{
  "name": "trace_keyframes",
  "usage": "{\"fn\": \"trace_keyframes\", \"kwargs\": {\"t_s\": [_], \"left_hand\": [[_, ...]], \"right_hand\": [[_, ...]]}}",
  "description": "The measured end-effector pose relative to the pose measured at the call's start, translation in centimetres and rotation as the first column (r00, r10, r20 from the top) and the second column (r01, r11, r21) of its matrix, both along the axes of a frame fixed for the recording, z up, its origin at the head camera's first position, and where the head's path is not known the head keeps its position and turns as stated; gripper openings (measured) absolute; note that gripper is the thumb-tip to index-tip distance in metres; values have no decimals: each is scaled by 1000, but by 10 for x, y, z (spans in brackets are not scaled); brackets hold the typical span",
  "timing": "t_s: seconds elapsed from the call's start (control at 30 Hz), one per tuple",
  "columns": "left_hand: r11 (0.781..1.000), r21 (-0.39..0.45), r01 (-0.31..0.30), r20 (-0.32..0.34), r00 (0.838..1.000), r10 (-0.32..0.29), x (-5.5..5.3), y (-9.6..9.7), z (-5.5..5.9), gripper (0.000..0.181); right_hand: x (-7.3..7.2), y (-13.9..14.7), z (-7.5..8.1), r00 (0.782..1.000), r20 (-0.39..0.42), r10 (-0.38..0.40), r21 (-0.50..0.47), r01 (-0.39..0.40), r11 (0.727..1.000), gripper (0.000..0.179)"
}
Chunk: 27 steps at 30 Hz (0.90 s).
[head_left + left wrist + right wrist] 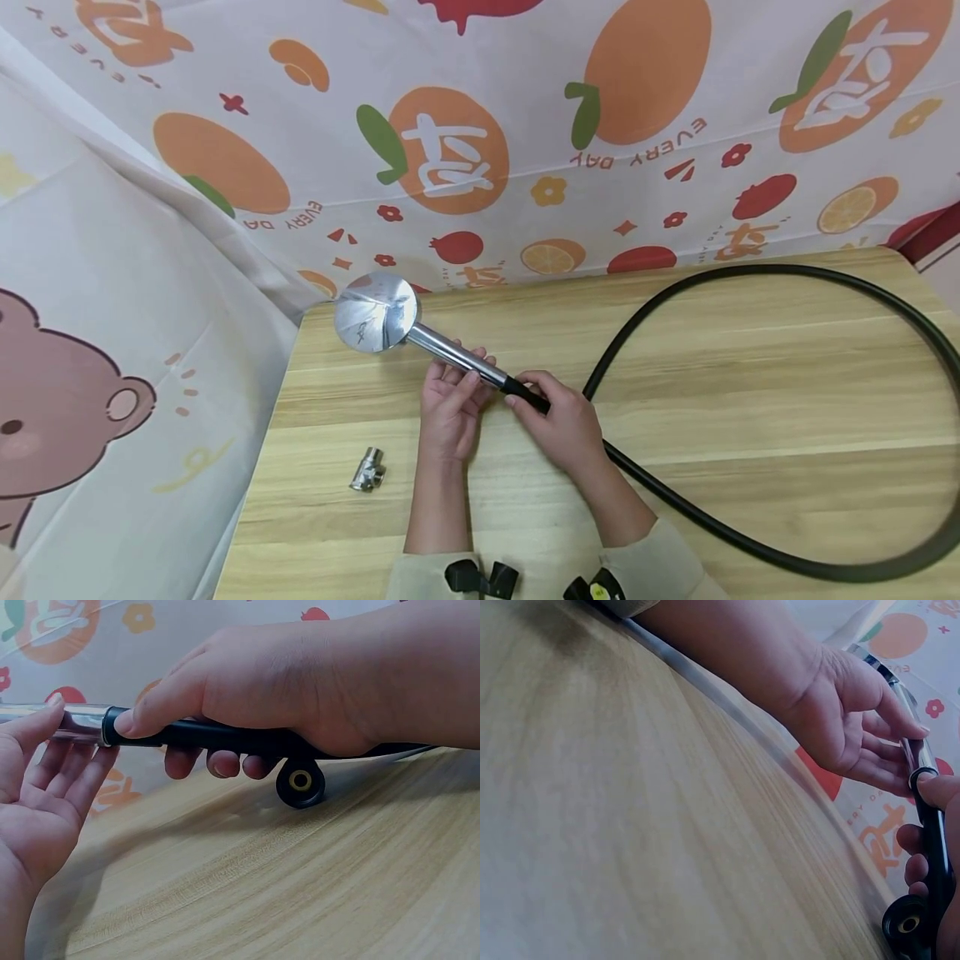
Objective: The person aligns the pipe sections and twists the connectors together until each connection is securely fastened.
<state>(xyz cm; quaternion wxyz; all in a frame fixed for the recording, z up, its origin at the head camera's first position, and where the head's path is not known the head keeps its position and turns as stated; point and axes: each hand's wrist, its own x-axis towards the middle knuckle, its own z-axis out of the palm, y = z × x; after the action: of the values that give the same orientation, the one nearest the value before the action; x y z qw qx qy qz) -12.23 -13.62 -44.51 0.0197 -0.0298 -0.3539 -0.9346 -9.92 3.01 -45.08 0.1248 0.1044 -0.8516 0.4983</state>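
A chrome shower head (pixel 377 312) with a round face is held above the wooden table, its handle (pixel 457 353) slanting down to the right. My left hand (pixel 453 408) holds the lower part of this handle between thumb and fingers. Right beside it, my right hand (pixel 562 425) grips the black end of the hose (pixel 217 737) where it meets the chrome handle. The hose's other end, with a brass-coloured centre (pixel 300 780), shows under the right hand in the left wrist view. A small chrome tee fitting (pixel 368 470) lies on the table left of my left forearm.
The black hose (pixel 750 546) makes a wide loop over the right side of the wooden table (pixel 322 417). A printed fruit-pattern cloth (pixel 540 108) hangs behind the table's back edge. Another cloth with a bear print (pixel 67 400) hangs at the left.
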Motion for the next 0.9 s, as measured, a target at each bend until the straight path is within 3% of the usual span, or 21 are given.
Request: {"fn": "trace_keyframes", "kwargs": {"t_s": [0.47,0.9], "left_hand": [[999,-41,27,8,1000,-26,-1,-2,-1,50],[999,-6,50,-9,999,-50,0,-3,0,51]], "right_hand": [[0,0,0,1000,17,15,11,-15,1000,26],[-1,0,-1,1000,-7,-1,8,1,1000,27]]}}
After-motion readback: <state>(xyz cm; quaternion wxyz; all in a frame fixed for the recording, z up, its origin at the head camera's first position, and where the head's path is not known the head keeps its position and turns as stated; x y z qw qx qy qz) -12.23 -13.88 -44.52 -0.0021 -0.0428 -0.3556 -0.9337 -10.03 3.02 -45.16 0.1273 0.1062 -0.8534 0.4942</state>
